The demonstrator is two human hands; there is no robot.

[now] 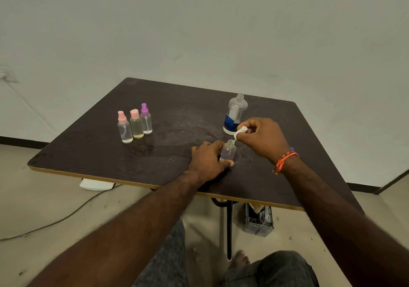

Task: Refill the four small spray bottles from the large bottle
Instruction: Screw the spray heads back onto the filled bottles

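Note:
My left hand (209,161) grips a small clear bottle (228,150) that stands uncapped on the dark table (177,114). Just above its neck, my right hand (263,137) pinches a white spray top (240,132), whose thin tube points down into the opening. The large clear bottle (235,115) with a blue label stands open right behind my right hand. Three small spray bottles stand capped at the left: a pink-topped one (125,127), a yellowish one (136,124) with a pink cap, and a purple-topped one (146,119).
A damp patch shows on the tabletop near the three bottles. Under the table stand a grey perforated crate (259,221) and the table leg (229,229). A white device (96,185) and a cable (66,217) lie on the floor at the left.

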